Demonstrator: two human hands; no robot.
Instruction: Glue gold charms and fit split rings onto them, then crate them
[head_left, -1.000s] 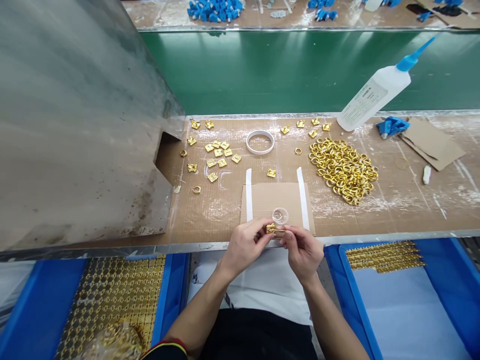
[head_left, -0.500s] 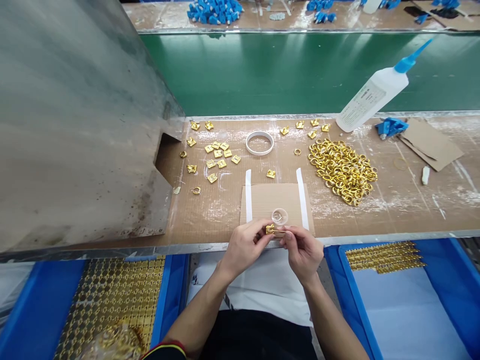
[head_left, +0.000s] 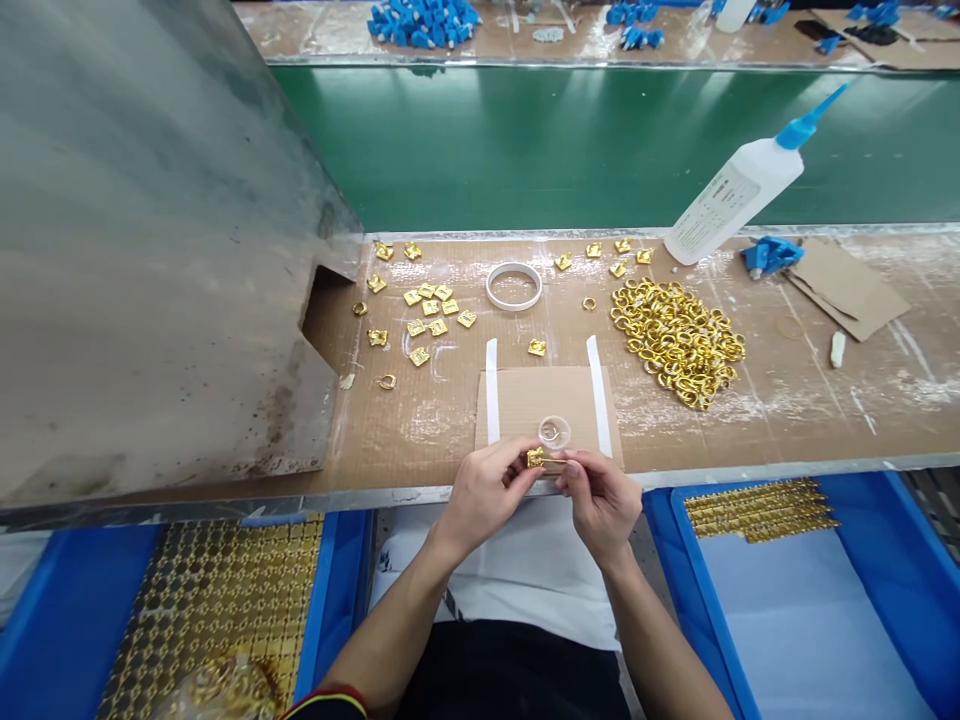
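Note:
Between the thumb and fingers of my left hand (head_left: 487, 492) is a small square gold piece (head_left: 535, 457), held over the front edge of the bench. My right hand (head_left: 604, 500) pinches a thin stick (head_left: 555, 461), whose tip reaches the gold piece. Just beyond my fingertips a small clear round dish (head_left: 554, 432) lies on a cardboard pad (head_left: 525, 400). What sits inside the dish is too small to name. Another square gold piece (head_left: 537, 347) lies behind the pad.
Several square gold pieces (head_left: 430, 307) are scattered at left, near a metal housing (head_left: 172, 250). A tape roll (head_left: 514, 287), a heap of gold rings (head_left: 679, 345) and a white bottle (head_left: 731, 200) stand on the bench. Blue bins (head_left: 667, 540) flank me below.
The view has shifted slightly, so the bench things appear a little further left. Both hands keep their grips, and the stick's tip stays at the gold piece.

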